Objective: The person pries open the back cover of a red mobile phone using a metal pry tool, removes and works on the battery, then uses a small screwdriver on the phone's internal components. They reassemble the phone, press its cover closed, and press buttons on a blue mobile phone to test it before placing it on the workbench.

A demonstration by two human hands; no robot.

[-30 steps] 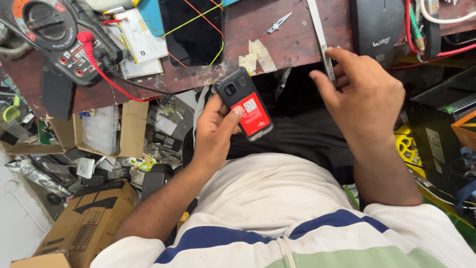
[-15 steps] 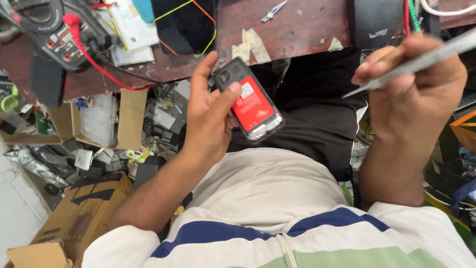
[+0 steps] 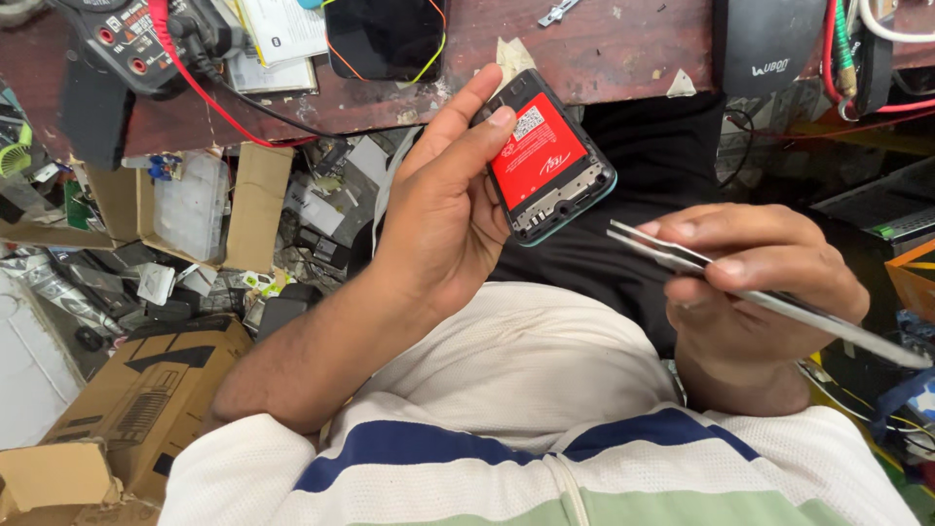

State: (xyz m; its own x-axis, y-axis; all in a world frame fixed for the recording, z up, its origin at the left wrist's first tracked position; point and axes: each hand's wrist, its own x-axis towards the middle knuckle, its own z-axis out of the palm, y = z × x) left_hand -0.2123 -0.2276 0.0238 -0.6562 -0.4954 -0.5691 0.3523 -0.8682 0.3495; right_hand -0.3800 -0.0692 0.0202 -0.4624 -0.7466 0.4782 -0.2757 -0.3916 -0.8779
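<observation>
From the head view, the left hand (image 3: pixel 443 209) grips a small open-backed phone with a red battery and teal rim (image 3: pixel 547 156), fingers curled round its left edge, holding it in the air just off the near edge of the scuffed dark-red wooden counter (image 3: pixel 604 49). The right hand (image 3: pixel 750 282) pinches long silver metal tweezers (image 3: pixel 760 297), tips near the phone's lower corner but apart, with open room over the lap; brown cardboard boxes (image 3: pixel 136 409) crowd the floor to the left.
</observation>
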